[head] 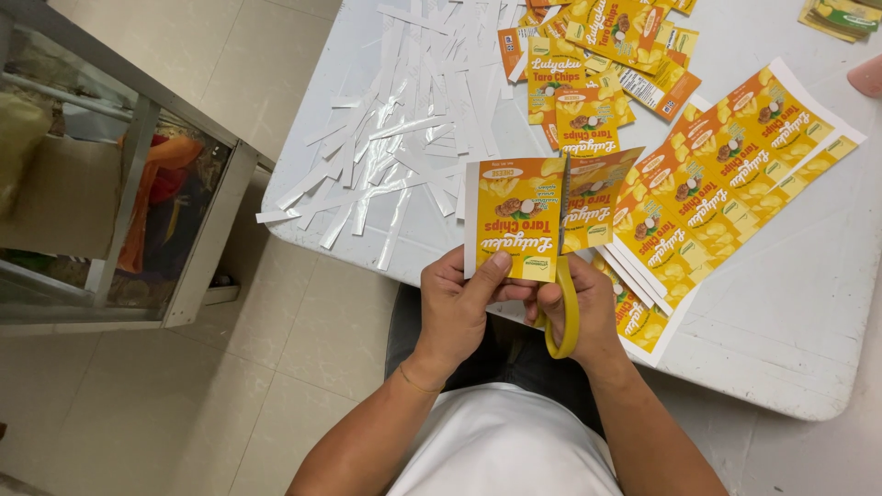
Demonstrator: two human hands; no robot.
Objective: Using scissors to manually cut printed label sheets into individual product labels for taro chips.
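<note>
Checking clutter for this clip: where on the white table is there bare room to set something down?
Bare table lies right of the uncut label sheets, toward the near right corner. The far left is crowded with white paper strips; cut labels fill the far middle. The left hand and right hand occupy the near edge.

glossy printed paper label (516, 216); yellow plastic scissors handle (567, 317).

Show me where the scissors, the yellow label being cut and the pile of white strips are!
scissors (567, 317): head view, on the yellow handle loop.
yellow label (516, 216): head view, on its printed middle.
white strips (418, 101): head view, middle of the pile.
</note>
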